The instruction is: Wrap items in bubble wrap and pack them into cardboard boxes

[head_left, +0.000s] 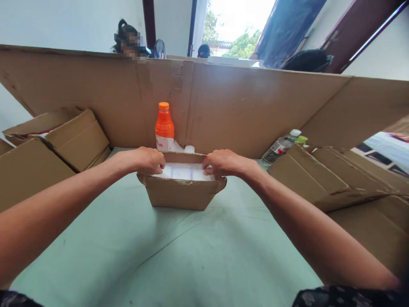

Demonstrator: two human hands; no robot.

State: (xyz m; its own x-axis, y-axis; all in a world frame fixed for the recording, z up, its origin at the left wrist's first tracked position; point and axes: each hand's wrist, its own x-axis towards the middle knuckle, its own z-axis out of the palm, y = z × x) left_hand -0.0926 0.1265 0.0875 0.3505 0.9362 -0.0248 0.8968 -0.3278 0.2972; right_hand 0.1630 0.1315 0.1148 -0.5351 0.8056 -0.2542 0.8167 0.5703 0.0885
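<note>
A small open cardboard box [180, 194] stands on the green-covered table in front of me. Inside lies a white package [183, 171] with faint bluish marks, its lower part hidden by the box walls. My left hand [151, 161] reaches in over the left end of the box, its curled fingers closed on that end of the package. At the other end my right hand [220, 163] is closed in the same way, thumb and fingers against the white surface. Just behind the box an orange bottle [164, 125] stands upright beside a white bottle [189, 149], mostly hidden by the box.
Larger open cardboard boxes flank the table, one at left [35, 160] and one at right [319, 175]. A clear bottle [281, 147] leans by the right one. A tall cardboard panel [239, 102] closes off the back; a person [128, 40] is beyond it.
</note>
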